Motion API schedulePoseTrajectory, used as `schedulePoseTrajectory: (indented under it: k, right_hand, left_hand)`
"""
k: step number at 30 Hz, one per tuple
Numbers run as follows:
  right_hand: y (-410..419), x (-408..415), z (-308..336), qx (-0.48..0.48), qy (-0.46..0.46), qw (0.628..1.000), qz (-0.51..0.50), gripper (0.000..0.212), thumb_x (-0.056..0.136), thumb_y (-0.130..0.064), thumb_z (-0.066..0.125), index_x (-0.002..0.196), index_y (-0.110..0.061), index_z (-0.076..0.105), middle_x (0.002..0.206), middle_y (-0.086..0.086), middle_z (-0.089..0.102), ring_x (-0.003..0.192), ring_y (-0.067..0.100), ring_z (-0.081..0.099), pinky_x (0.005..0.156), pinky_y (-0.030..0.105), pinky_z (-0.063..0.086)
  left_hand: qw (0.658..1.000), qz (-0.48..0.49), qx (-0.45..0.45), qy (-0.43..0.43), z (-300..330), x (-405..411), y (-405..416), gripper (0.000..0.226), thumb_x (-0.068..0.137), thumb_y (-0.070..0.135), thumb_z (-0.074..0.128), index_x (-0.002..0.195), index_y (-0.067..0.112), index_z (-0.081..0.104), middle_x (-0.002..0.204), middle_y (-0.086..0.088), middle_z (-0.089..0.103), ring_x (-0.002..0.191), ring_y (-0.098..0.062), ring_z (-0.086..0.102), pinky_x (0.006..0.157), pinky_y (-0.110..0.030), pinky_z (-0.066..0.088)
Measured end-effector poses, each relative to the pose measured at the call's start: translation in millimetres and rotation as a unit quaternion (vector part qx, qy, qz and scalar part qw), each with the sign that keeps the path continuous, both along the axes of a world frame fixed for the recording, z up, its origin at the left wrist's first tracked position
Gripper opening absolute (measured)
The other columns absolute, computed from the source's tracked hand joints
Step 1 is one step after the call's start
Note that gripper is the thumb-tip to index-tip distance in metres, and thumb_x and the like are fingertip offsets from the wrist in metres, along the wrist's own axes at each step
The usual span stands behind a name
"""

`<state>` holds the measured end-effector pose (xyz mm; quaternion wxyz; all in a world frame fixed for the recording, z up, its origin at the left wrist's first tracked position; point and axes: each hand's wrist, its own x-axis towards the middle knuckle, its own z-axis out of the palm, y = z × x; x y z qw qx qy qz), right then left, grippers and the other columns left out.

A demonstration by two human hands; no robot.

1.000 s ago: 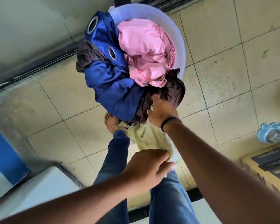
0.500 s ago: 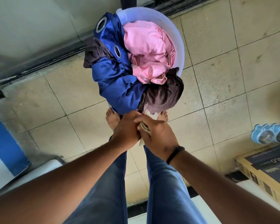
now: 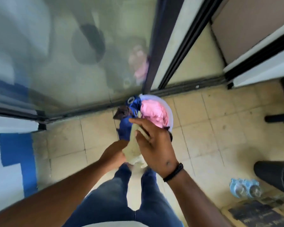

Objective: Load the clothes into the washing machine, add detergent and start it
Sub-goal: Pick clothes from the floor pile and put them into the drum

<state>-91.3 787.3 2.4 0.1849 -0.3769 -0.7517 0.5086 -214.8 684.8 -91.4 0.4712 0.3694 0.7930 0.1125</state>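
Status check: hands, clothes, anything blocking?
Both hands, left hand and right hand, grip pale yellow cloth. Remaining clothes in basin. Nothing blocking.

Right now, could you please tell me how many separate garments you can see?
4: a pale yellow cloth held by both hands, and a pink garment, blue garment and brown garment in the white basin. More may lie hidden underneath.

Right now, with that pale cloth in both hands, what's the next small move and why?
Probably carry the pale yellow cloth to the washer. The left hand and right hand both grip it, lifted clear of the basin, where the pink garment and blue garment wait. The drum isn't in view.
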Motion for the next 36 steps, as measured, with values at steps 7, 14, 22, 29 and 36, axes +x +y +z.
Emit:
schedulePoseTrajectory:
  k: [7, 14, 22, 29, 36]
  right_hand:
    - [27, -1, 71, 0.275, -0.034, 0.955, -0.106, 0.038, 0.094, -0.017, 0.055, 0.131, -0.021, 0.064, 0.111, 0.003, 0.074, 0.091, 0.024, 0.07, 0.075, 0.038, 0.057]
    - [27, -25, 73, 0.154, -0.038, 0.985, 0.065, 0.044, 0.095, -0.023, 0.057, 0.137, -0.035, 0.052, 0.116, -0.006, 0.072, 0.097, 0.017, 0.071, 0.078, 0.04, 0.059]
    - [48, -35, 86, 0.106, -0.007, 0.976, 0.193, 0.053, 0.097, -0.01, 0.05, 0.143, -0.031, 0.034, 0.085, -0.005, 0.067, 0.074, 0.014, 0.061, 0.065, 0.027, 0.045]
    - [70, -16, 81, 0.106, 0.01, 0.944, 0.313, 0.012, 0.095, -0.014, 0.052, 0.091, -0.025, 0.05, 0.066, -0.006, 0.056, 0.059, 0.015, 0.05, 0.053, 0.031, 0.04]
    - [81, 5, 56, 0.119, -0.018, 0.933, 0.339, 0.017, 0.076, -0.031, 0.071, 0.085, -0.025, 0.057, 0.076, -0.001, 0.062, 0.071, 0.02, 0.058, 0.063, 0.03, 0.048]
  left_hand:
    - [0.99, 0.046, 0.116, 0.062, 32, -49, -36, 0.048, 0.078, 0.063, 0.047, 0.097, 0.022, 0.064, 0.094, 0.007, 0.067, 0.084, -0.011, 0.064, 0.075, -0.036, 0.055]
    - [0.948, 0.187, 0.244, -0.083, 104, -35, -12, 0.049, 0.07, 0.052, 0.085, 0.112, 0.034, 0.067, 0.101, 0.012, 0.072, 0.094, -0.003, 0.068, 0.083, -0.021, 0.054]
    - [0.895, 0.291, 0.336, -0.026, 158, -15, 12, 0.065, 0.062, 0.037, 0.094, 0.117, 0.028, 0.061, 0.106, 0.015, 0.07, 0.095, 0.0, 0.067, 0.08, -0.021, 0.054]
    - [0.865, 0.307, 0.393, -0.066, 181, 1, 18, 0.034, 0.077, 0.014, 0.083, 0.109, 0.015, 0.071, 0.078, 0.002, 0.071, 0.069, -0.007, 0.064, 0.063, -0.023, 0.051]
    - [0.864, 0.237, 0.416, 0.153, 212, 27, 25, 0.021, 0.083, 0.026, 0.081, 0.072, 0.01, 0.073, 0.067, -0.002, 0.06, 0.059, -0.012, 0.054, 0.056, -0.021, 0.038]
